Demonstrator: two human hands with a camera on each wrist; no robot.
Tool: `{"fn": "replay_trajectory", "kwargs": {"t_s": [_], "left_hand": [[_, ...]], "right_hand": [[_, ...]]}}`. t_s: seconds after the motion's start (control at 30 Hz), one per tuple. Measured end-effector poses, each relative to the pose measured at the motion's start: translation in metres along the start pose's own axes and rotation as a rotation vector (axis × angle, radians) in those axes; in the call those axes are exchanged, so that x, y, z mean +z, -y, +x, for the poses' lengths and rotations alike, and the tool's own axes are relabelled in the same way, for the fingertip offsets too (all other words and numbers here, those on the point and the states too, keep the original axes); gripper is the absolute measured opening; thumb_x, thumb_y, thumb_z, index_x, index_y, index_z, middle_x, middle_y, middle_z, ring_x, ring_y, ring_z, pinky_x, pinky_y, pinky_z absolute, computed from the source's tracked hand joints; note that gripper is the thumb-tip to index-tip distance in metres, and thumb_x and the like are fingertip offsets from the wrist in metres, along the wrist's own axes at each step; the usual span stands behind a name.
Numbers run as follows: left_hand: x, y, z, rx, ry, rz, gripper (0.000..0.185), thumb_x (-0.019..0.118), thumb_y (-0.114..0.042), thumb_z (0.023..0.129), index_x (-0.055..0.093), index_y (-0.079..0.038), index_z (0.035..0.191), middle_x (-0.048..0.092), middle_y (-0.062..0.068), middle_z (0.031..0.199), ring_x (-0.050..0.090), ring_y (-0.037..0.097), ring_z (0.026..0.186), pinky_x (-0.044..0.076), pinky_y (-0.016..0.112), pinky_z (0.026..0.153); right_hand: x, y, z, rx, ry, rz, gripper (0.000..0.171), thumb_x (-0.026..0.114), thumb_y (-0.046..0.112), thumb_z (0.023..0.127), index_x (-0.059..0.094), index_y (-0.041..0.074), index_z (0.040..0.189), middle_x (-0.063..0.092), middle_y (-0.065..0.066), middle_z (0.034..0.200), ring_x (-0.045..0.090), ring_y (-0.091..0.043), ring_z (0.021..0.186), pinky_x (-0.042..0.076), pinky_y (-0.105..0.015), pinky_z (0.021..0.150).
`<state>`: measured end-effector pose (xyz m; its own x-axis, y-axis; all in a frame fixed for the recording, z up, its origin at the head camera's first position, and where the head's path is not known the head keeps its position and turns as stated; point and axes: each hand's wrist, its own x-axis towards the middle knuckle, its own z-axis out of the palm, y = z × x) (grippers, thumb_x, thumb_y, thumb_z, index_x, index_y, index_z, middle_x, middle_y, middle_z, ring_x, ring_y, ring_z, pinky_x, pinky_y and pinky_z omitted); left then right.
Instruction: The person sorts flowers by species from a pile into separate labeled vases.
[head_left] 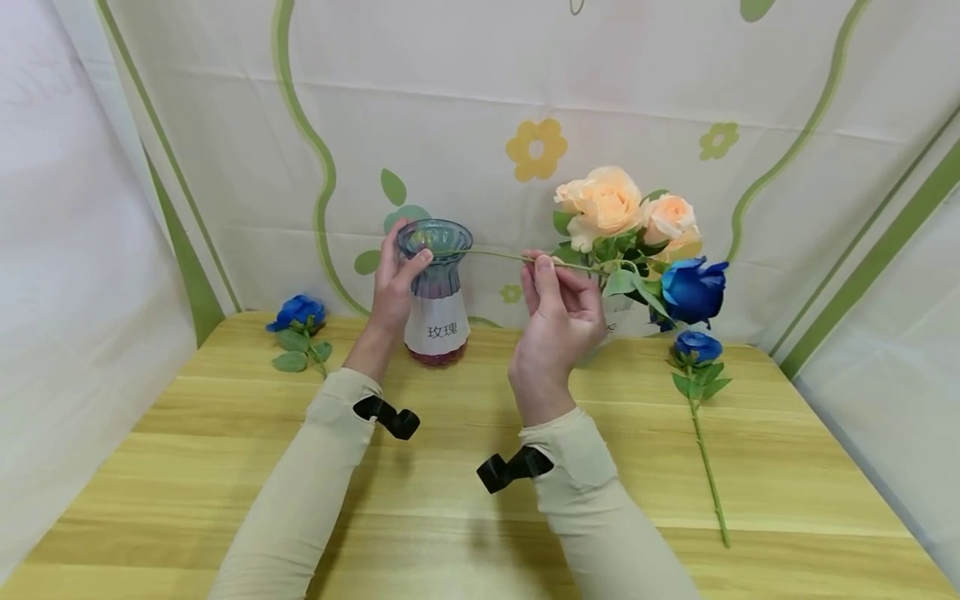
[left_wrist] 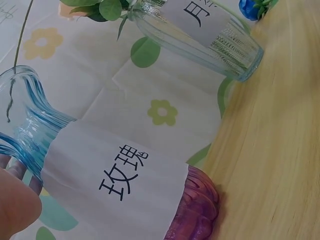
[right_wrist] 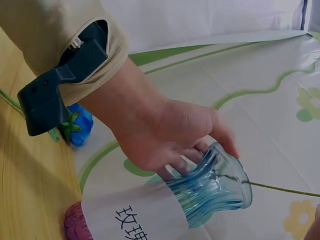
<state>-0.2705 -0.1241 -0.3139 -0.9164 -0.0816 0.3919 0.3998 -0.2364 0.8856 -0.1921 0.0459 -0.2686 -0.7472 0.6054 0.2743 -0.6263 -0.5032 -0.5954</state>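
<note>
A blue glass vase [head_left: 435, 287] with a purple base and a white paper label stands at the back of the wooden table [head_left: 465, 517]. My left hand [head_left: 405, 254] grips its neck, thumb at the rim; the right wrist view shows the same hand [right_wrist: 170, 135] on the vase [right_wrist: 215, 187]. My right hand [head_left: 538, 262] pinches the thin green stem [head_left: 495, 254] of a blue rose [head_left: 693, 290] and holds it level. The stem's end reaches the vase mouth. In the left wrist view the labelled vase [left_wrist: 120, 175] fills the frame, with the stem [left_wrist: 20, 40] above its rim.
A second clear vase [left_wrist: 200, 35] with peach roses [head_left: 615, 208] stands behind my right hand. One blue rose [head_left: 697, 346] lies on the table at the right with its long stem toward me. Another blue rose [head_left: 298, 312] lies at the back left. Cloth walls enclose the table.
</note>
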Motion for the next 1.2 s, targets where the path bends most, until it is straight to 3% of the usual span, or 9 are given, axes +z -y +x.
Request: {"fn": "replay_trajectory", "kwargs": {"t_s": [0.33, 0.7, 1.03, 1.2], "left_hand": [[0.001, -0.001, 0.001, -0.003, 0.012, -0.002, 0.078, 0.057, -0.023, 0.102, 0.019, -0.012, 0.169, 0.033, 0.010, 0.171, 0.036, 0.028, 0.156, 0.020, 0.046, 0.133], [-0.002, -0.003, 0.000, -0.012, -0.001, 0.008, 0.079, 0.059, -0.025, 0.102, 0.019, -0.014, 0.169, 0.032, 0.006, 0.172, 0.034, 0.025, 0.157, 0.020, 0.045, 0.133], [-0.001, -0.002, 0.000, -0.011, -0.003, 0.007, 0.078, 0.059, -0.023, 0.102, 0.020, -0.013, 0.169, 0.033, 0.007, 0.171, 0.035, 0.026, 0.157, 0.020, 0.045, 0.133], [-0.001, -0.002, -0.001, -0.004, -0.011, 0.007, 0.077, 0.058, -0.022, 0.102, 0.021, -0.012, 0.169, 0.034, 0.008, 0.171, 0.036, 0.026, 0.156, 0.022, 0.043, 0.132]], "right_hand": [[0.012, -0.016, 0.005, 0.082, -0.026, -0.053, 0.016, 0.082, -0.001, 0.090, 0.068, 0.005, 0.086, 0.080, -0.019, 0.102, 0.081, -0.031, 0.101, 0.063, -0.040, 0.095], [0.025, -0.015, 0.013, 0.011, 0.020, -0.109, 0.015, 0.082, -0.003, 0.089, 0.070, 0.005, 0.084, 0.080, -0.018, 0.093, 0.081, -0.027, 0.089, 0.065, -0.042, 0.089], [0.030, -0.032, 0.009, 0.147, -0.020, -0.116, 0.017, 0.084, -0.004, 0.087, 0.071, 0.006, 0.082, 0.081, -0.013, 0.092, 0.082, -0.023, 0.088, 0.066, -0.037, 0.087], [0.031, -0.045, 0.005, 0.147, 0.004, -0.224, 0.012, 0.086, 0.002, 0.087, 0.075, 0.005, 0.086, 0.080, -0.010, 0.093, 0.080, -0.020, 0.089, 0.065, -0.033, 0.088]]}}
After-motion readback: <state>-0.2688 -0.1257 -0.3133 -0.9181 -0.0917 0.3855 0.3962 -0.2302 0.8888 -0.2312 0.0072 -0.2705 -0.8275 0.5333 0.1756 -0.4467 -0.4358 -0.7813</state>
